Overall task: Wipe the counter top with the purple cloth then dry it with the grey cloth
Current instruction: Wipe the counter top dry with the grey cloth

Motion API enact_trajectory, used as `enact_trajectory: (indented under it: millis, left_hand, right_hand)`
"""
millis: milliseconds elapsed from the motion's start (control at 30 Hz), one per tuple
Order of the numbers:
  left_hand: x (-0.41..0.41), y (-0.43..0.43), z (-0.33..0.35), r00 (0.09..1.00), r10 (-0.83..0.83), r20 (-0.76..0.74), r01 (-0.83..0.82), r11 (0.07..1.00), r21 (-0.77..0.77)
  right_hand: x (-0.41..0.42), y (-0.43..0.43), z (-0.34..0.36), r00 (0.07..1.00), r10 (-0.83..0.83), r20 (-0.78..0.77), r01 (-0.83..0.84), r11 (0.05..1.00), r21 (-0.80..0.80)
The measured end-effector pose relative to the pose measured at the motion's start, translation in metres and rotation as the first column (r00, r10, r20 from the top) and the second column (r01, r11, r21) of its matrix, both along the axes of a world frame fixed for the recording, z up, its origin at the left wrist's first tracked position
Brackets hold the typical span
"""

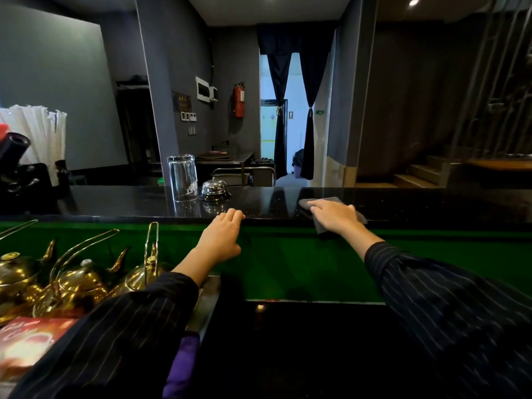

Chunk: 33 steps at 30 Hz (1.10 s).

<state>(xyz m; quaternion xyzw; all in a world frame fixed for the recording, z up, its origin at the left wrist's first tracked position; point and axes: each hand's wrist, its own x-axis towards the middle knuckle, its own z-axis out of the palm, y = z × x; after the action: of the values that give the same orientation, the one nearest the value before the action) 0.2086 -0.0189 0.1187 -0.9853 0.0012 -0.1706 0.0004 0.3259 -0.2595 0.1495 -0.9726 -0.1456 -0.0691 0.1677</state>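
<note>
The black glossy counter top [417, 203] runs across the middle of the head view. My right hand [335, 216] lies flat on the grey cloth [313, 202], pressing it on the counter near its front edge; a corner of the cloth hangs over the edge. My left hand [223, 236] rests with curled fingers on the counter's front edge, holding nothing. The purple cloth [182, 367] hangs low at the bottom, partly hidden under my left sleeve.
An upturned glass [182, 177] and a metal service bell [214, 190] stand on the counter left of my hands. Brass teapots [77, 280] and a red box [26, 338] sit on the lower shelf at left. A green panel [288, 263] faces me below the counter.
</note>
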Motion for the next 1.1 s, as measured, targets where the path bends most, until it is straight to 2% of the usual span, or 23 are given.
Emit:
enact_trajectory:
  millis: [133, 200, 300, 400, 500, 633, 733, 833, 933, 1000, 1100]
  left_hand:
    - [0.006, -0.031, 0.010, 0.990, 0.137, -0.034, -0.131, 0.981, 0.142]
    - [0.015, -0.059, 0.012, 0.998, 0.066, -0.024, -0.061, 0.983, 0.170]
    - [0.030, -0.115, 0.006, 0.994, -0.099, -0.055, 0.106, 0.985, 0.136]
    - [0.041, -0.158, -0.009, 0.999, -0.034, 0.036, 0.031, 0.996, 0.087]
    - [0.041, -0.164, -0.023, 0.998, 0.021, 0.063, -0.030, 0.988, 0.153]
    - [0.038, -0.161, -0.021, 1.000, 0.007, -0.002, -0.006, 0.984, 0.179]
    - [0.043, -0.175, -0.011, 0.993, 0.087, -0.074, -0.069, 0.973, 0.219]
    - [0.050, -0.210, 0.000, 0.987, 0.120, -0.108, -0.098, 0.977, 0.191]
    - [0.064, -0.258, 0.000, 0.993, -0.039, -0.108, 0.051, 0.992, 0.113]
    - [0.073, -0.281, -0.003, 0.990, -0.089, -0.108, 0.096, 0.994, 0.057]
    - [0.075, -0.294, -0.008, 0.993, -0.072, -0.096, 0.087, 0.983, 0.165]
  right_hand:
    - [-0.001, -0.014, -0.007, 0.987, -0.156, 0.034, 0.156, 0.988, 0.012]
    - [-0.009, -0.002, -0.010, 0.981, -0.175, 0.082, 0.175, 0.984, 0.015]
    - [-0.021, 0.009, -0.017, 0.978, -0.076, 0.197, 0.069, 0.997, 0.042]
    - [-0.025, -0.017, -0.028, 0.953, 0.049, 0.298, -0.087, 0.990, 0.115]
    - [-0.012, -0.074, -0.033, 0.933, -0.009, 0.361, -0.046, 0.989, 0.143]
    - [0.006, -0.134, -0.039, 0.906, -0.187, 0.379, 0.118, 0.973, 0.198]
    - [0.008, -0.124, -0.041, 0.892, -0.251, 0.375, 0.192, 0.963, 0.190]
    - [0.004, -0.105, -0.037, 0.924, -0.157, 0.347, 0.111, 0.983, 0.149]
    - [0.002, -0.120, -0.038, 0.939, -0.027, 0.342, -0.015, 0.993, 0.118]
    - [0.005, -0.150, -0.039, 0.935, 0.017, 0.354, -0.066, 0.990, 0.124]
    - [0.022, -0.210, -0.034, 0.944, -0.046, 0.326, 0.003, 0.991, 0.131]
